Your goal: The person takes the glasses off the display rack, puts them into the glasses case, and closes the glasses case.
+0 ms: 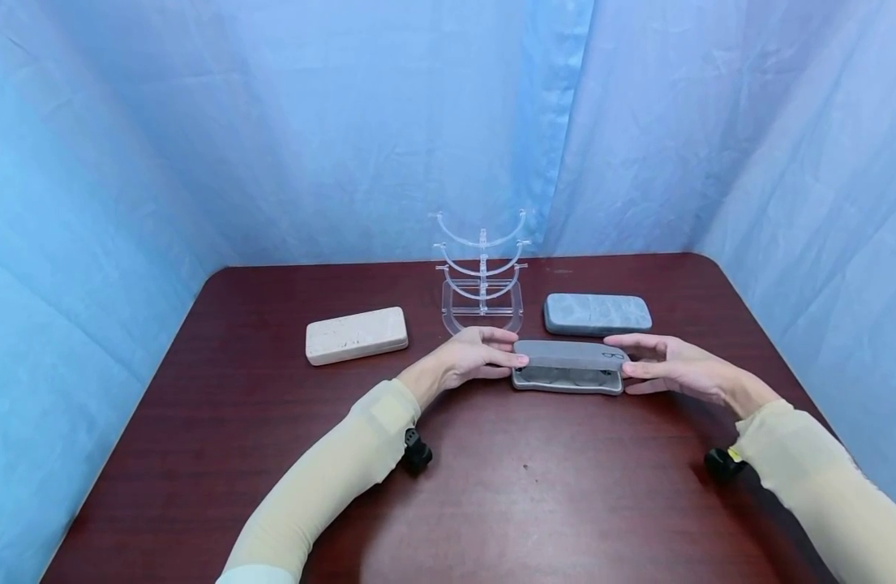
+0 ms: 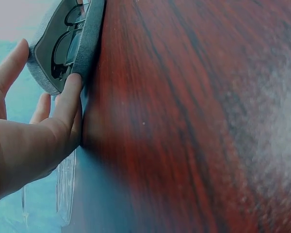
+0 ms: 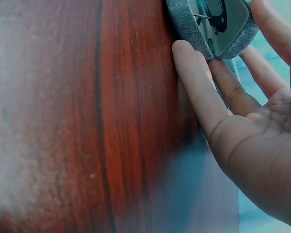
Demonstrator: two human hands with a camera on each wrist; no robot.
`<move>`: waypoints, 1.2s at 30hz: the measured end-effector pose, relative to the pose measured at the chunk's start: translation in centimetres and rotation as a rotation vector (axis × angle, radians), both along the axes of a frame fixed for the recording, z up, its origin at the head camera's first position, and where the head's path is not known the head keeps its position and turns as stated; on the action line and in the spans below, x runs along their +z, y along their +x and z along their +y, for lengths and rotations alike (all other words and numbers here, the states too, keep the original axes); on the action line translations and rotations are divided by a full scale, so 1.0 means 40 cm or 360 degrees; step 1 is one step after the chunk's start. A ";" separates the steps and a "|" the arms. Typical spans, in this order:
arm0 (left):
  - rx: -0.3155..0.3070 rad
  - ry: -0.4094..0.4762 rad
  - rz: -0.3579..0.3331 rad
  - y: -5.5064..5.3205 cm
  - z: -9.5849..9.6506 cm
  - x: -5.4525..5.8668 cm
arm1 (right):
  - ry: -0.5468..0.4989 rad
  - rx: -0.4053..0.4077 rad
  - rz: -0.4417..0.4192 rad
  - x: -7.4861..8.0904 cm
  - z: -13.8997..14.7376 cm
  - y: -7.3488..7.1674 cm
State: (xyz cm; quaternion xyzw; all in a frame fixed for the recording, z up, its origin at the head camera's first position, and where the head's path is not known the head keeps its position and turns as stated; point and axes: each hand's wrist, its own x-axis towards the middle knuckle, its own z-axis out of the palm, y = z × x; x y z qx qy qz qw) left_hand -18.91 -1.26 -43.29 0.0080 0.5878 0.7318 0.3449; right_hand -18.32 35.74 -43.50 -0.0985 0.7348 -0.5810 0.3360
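A grey glasses case (image 1: 575,354) lies on the table with its lid partly raised and its opening facing me. A small drawing of spectacles marks the lid's right end. At the case's left end, my left hand (image 1: 471,357) grips it, thumb at the lid's edge and other fingers around the end. My right hand (image 1: 679,370) holds the opposite end in much the same way. Inside, the left wrist view shows dark-framed glasses (image 2: 73,47); part of them also appears in the right wrist view. The lid hides them from above.
Behind the grey case stands a clear plastic display rack (image 1: 483,285) with curved arms. A beige glasses case (image 1: 356,335) lies to the left, and a blue-grey one (image 1: 598,314) sits just behind my right hand. Blue curtains (image 1: 331,130) surround the dark red wooden table (image 1: 491,503).
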 end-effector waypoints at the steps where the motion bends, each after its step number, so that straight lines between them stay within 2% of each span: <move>1: -0.0001 0.0000 0.0000 0.000 0.001 0.000 | 0.0002 0.0001 -0.0001 0.000 0.000 0.000; 10: 0.0004 -0.0094 0.0063 -0.002 0.011 -0.004 | 0.0172 0.0042 0.0140 -0.007 -0.010 -0.001; 26: -0.0040 -0.0135 0.0103 0.009 0.018 -0.007 | 0.0181 -0.0015 0.0121 -0.014 -0.006 0.022; 29: -0.0055 -0.0122 0.0075 0.008 0.011 0.010 | 0.0242 -0.0011 0.0157 0.001 -0.012 0.012; 32: -0.0090 -0.0112 0.0063 0.004 -0.006 0.041 | 0.0345 0.0000 0.0202 0.034 -0.016 -0.004; 36: -0.0116 -0.0128 0.0161 -0.005 -0.044 0.094 | 0.0425 0.0023 0.0252 0.099 -0.013 -0.020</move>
